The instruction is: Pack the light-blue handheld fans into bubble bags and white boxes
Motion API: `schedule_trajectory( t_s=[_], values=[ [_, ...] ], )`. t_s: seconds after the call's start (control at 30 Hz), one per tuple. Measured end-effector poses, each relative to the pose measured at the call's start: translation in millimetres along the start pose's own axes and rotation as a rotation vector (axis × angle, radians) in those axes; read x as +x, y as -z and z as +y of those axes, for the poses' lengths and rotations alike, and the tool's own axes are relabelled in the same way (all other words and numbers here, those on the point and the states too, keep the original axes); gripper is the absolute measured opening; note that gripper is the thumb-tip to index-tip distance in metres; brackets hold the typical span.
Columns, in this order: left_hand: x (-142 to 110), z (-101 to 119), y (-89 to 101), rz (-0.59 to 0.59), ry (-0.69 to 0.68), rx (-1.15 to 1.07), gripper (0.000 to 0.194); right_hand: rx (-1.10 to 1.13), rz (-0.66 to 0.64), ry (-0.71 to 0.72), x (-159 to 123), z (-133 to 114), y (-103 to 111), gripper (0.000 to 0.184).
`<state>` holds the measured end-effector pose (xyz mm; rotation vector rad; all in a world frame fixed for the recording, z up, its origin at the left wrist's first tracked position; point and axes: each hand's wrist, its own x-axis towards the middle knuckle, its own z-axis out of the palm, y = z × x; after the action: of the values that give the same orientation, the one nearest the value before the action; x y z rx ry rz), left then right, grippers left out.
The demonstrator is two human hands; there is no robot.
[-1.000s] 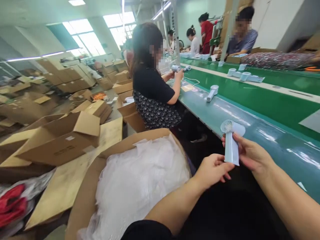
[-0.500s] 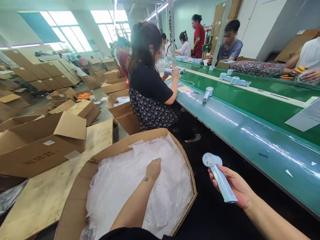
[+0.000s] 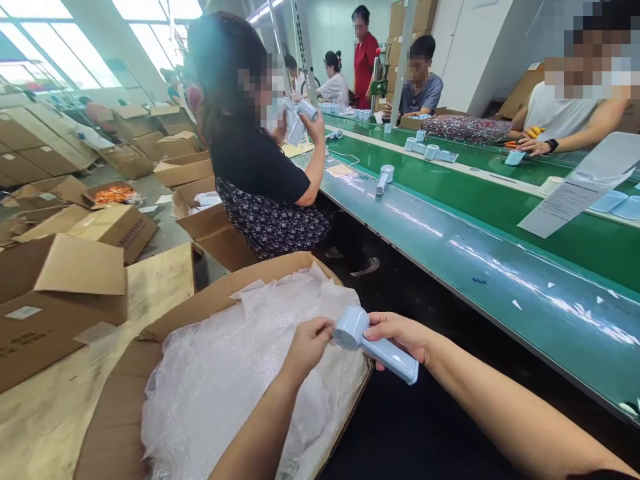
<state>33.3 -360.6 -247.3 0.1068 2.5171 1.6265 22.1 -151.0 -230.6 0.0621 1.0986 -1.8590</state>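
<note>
A light-blue handheld fan (image 3: 390,357) is in my right hand (image 3: 400,333), whose fingers and thumb wrap its handle just below the round head. The head's grille faces down and to the left. My left hand (image 3: 311,343) is closed in a pinch right beside the fan head, on a translucent plastic bag (image 3: 340,297) that rises behind the fan; the bag's gripped edge is mostly hidden. Beneath both hands stands an open cardboard box (image 3: 117,393) filled with a heap of clear bubble-wrap bags (image 3: 225,373).
To the right runs a green conveyor table (image 3: 450,267), with another fan (image 3: 385,179) lying on it and a paper sheet (image 3: 565,200) at its far side. A co-worker (image 3: 260,167) sits ahead. Several open cartons (image 3: 65,293) stand on the left.
My left hand has risen from the bag heap toward the fan. My right hand has brought the fan left and turned its grille downward. The view has swung to the right.
</note>
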Motion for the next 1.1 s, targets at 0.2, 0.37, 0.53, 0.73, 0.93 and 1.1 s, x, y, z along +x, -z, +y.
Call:
schedule_trajectory(
  t_s=[0.2, 0.37, 0.53, 0.73, 0.93, 1.1],
  values=[
    [-13, 15, -23.7, 0.314, -0.543, 0.261, 0.016, -0.055, 0.125, 0.016, -13, 16, 7, 0.038],
    [-26, 15, -32.8, 0.264, -0.935, 0.625, 0.024, -0.011, 0.290, 0.126, -33, 19, 6, 0.049],
    [-23, -5, -64.5, 0.479, -0.676, 0.673, 0.010, 0.006, 0.496, 0.204, -39, 30, 6, 0.044],
    [-16, 11, -82.0, 0.465, -0.709, 0.636, 0.011, 0.133, 0.514, 0.218, -46, 35, 8, 0.044],
    [-28, 31, -79.9, 0.458, -0.841, 0.605, 0.014, 0.265, 0.396, 0.166, -60, 30, 10, 0.052],
    [-32, 32, -97.5, 0.304, -0.892, 0.532, 0.017, 0.281, 0.547, 0.165, -53, 40, 16, 0.042]
  ],
)
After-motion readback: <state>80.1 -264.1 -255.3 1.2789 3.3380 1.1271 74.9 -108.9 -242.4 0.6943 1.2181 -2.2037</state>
